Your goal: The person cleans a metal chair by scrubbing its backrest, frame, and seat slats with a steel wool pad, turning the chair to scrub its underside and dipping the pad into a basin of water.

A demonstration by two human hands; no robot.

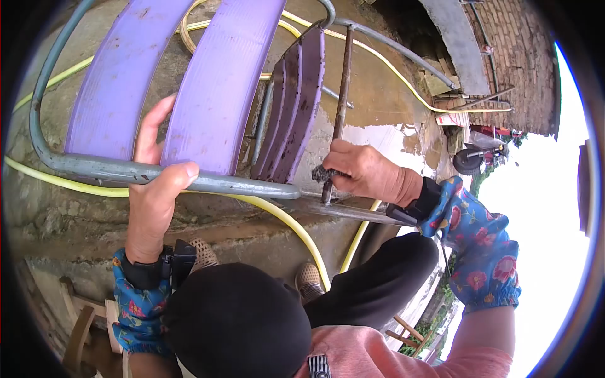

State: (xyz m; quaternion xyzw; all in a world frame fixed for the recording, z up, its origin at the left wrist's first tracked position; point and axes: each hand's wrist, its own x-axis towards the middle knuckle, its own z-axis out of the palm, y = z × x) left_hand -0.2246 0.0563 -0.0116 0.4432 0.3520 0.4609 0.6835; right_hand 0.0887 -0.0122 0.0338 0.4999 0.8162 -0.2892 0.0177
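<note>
A chair with purple slats and a grey metal tube frame lies tipped on its side in front of me. My left hand is closed around the lower tube, with the thumb over it and fingers reaching up between two slats. My right hand pinches a dark, frizzy scouring pad, which looks like steel wool, against a thin brownish crossbar of the frame. Dirt spots mark the smaller set of purple slats beside that crossbar.
A yellow hose loops over the wet concrete ground, behind and below the chair. Wooden stool parts stand at lower left. A brick wall and a wheeled vehicle are farther off at right.
</note>
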